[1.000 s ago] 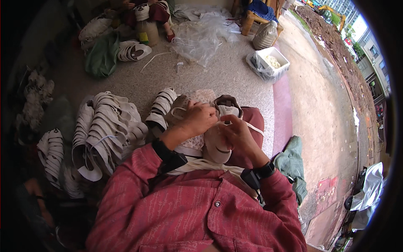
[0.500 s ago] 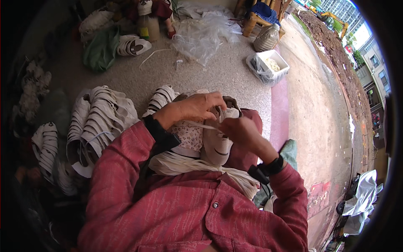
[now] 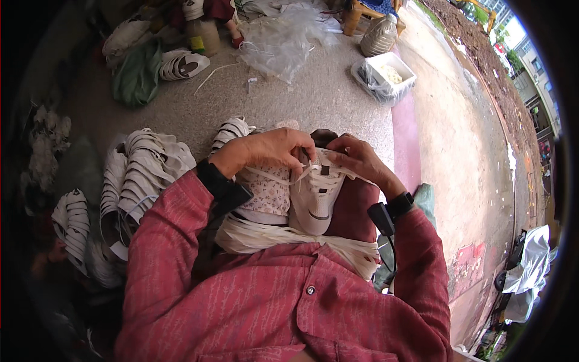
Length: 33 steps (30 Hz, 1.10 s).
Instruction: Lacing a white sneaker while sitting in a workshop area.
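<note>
A white shoe upper with dark tabs down its lacing rests on my lap, its toe toward me. My left hand is at the upper's left eyelet edge, thumb and fingers pinched round a flat white shoelace that trails leftward. On the opposite edge, close to the dark collar, my right hand pinches the lace too. A loose lace end sticks out below that hand. Fingers hide the topmost eyelets. Beside the upper lies flower-patterned cloth over my leg.
A bundle of white laces lies across my lap. Stacked white shoe uppers stand at the left. Ahead are a lined white bin, clear plastic sheeting, a large plastic bottle and a green bag. Another person's foot shows at the top.
My right hand has moved up from across the front of the upper to its far right edge, uncovering the lacing. My left hand stays near the left edge, fingers still pinched.
</note>
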### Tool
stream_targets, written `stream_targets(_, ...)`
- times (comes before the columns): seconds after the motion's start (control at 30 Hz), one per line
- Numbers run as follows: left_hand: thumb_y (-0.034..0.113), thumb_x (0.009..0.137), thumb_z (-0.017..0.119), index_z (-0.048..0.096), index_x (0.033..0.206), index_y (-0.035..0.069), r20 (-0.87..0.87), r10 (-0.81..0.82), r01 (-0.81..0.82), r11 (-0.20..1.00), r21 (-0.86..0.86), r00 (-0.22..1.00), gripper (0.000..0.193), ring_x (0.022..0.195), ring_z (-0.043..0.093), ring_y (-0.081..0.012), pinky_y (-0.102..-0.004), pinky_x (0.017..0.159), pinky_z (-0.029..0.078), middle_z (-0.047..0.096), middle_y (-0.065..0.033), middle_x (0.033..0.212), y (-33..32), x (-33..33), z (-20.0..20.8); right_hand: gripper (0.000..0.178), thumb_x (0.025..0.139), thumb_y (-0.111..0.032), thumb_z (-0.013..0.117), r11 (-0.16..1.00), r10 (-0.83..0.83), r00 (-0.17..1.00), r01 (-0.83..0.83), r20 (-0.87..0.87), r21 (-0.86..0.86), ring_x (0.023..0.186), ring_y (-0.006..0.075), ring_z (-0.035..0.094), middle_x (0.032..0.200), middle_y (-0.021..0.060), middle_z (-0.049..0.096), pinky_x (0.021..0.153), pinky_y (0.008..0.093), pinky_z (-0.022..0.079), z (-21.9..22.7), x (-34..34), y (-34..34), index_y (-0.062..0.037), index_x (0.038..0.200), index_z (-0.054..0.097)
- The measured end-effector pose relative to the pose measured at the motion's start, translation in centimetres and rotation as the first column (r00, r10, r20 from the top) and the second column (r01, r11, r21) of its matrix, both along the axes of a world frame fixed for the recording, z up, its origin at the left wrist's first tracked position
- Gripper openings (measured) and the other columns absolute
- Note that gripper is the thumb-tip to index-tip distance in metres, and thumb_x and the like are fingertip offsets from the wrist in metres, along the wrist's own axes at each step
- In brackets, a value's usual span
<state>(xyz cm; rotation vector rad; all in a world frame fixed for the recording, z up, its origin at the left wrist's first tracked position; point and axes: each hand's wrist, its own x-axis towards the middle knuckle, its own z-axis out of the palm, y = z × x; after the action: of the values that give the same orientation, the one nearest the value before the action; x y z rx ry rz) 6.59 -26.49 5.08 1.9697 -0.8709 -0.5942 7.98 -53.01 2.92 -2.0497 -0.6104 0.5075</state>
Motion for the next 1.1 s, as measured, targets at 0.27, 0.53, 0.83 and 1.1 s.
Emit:
stream_targets(0.27,0.002,0.074,0.074,0.063,0.099,0.003,-0.158,-0.028,0.031,0.999,0.015,0.987,0.028,0.080,0.064,-0.0116,-0.0259,0.072,0.052,0.065,-0.0030,0.089,0.2,-0.2,0.8,0.033,0.088,-0.018,0.072,0.933,-0.016,0.989,0.068,-0.149,0.354,0.088,0.0053,0.055,0.098,-0.0020,0.058,0.075,0.0215,0.046,-1.3,-2.9,-0.7,-0.0036,0.113,0.056)
stream_targets(0.53,0.001,0.073,0.073,0.062,0.094,0.002,0.037,-0.043,0.043,0.999,0.007,0.998,0.024,0.080,0.065,-0.0121,-0.0256,0.071,0.052,0.065,-0.0037,0.088,0.1,-0.4,0.7,0.022,0.081,-0.013,0.073,0.999,-0.044,0.704,0.026,0.709,0.036,0.088,0.0192,0.059,0.096,0.0028,0.060,0.082,0.0326,0.046,0.5,-2.8,1.2,-0.0098,0.101,0.065)
stream_targets(0.83,0.007,0.070,0.075,0.063,0.087,0.002,0.177,0.009,-0.007,1.000,-0.013,0.984,0.021,0.080,0.061,-0.0152,-0.0281,0.073,0.049,0.062,-0.0044,0.083,0.0,-0.4,-0.2,0.009,0.075,-0.013,0.070,0.958,0.239,0.705,-0.283,0.668,-0.044,0.082,0.0228,0.057,0.080,0.0036,0.056,0.077,0.0370,0.044,0.7,-2.2,4.0,-0.0103,0.083,0.067)
stream_targets(1.1,0.014,0.081,0.070,0.064,0.085,0.002,0.217,0.068,-0.043,0.992,-0.117,0.974,0.015,0.077,0.059,-0.0138,-0.0290,0.069,0.047,0.062,-0.0052,0.085,-0.1,-0.9,-0.6,0.007,0.069,-0.011,0.066,0.903,0.272,0.551,0.138,0.789,-0.408,0.092,0.0217,0.056,0.087,0.0021,0.059,0.084,0.0374,0.041,4.8,0.6,-0.5,-0.0112,0.077,0.065)
